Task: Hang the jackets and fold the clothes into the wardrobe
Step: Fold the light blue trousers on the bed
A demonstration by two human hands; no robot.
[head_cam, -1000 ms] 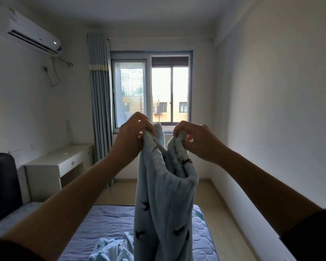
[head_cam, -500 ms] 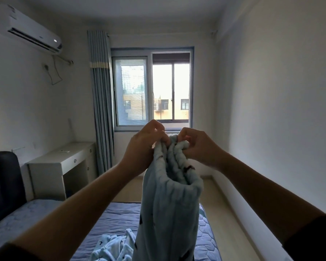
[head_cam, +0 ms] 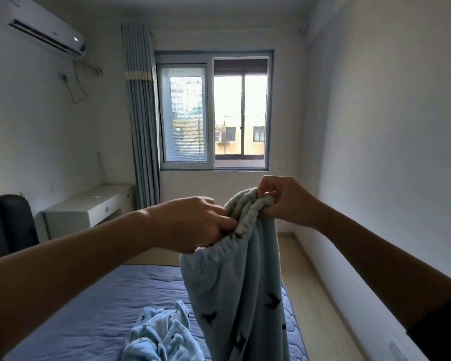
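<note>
Lower now, my left hand [head_cam: 193, 225] and right hand [head_cam: 284, 201] pinch the fleece pants [head_cam: 235, 277] waistband at centre. Nothing's folded; another garment [head_cam: 156, 337] waits at six o'clock on the bed [head_cam: 89, 308].

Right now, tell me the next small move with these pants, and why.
Probably slide the left hand along the waistband away from the right hand. Both grip the bunched elastic of the pants close together, so they hang crumpled above the bed.
</note>
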